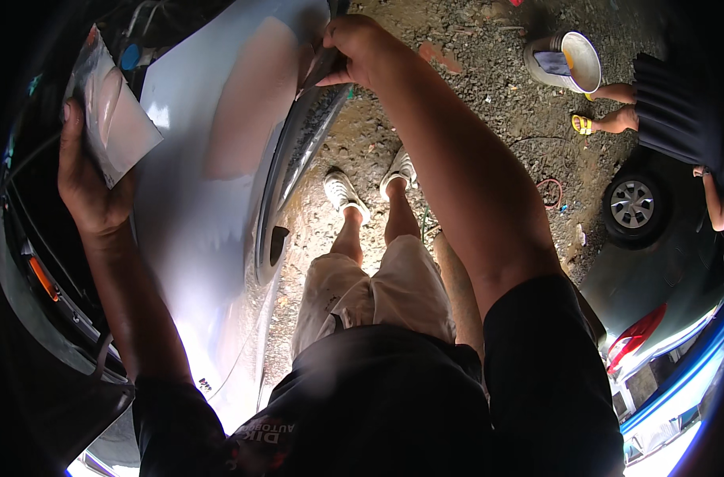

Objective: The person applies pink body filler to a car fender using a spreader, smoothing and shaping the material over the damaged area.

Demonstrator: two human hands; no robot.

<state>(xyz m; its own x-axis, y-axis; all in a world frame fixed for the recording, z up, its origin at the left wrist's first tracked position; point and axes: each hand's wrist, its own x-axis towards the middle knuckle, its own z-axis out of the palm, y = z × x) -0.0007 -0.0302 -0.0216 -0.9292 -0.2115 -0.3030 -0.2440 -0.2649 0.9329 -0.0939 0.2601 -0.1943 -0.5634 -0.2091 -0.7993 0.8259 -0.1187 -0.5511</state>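
My left hand (93,179) grips a pale flat board (123,127) with a clear, glossy layer on it, at the left edge of a grey car panel (187,199). A broad beige, smooth patch (246,103) covers the upper right part of that panel. At the panel's upper right edge is my right hand (350,56), fingers curled round something thin that I cannot make out, partly hidden against the beige patch.
Gravel ground (473,95) lies around my feet. At the upper right stands a bucket (584,67) with a dark item in it, near another person's sandalled foot (584,123). A dark car (640,278) is at the right. A thin hose (549,195) lies behind my right arm.
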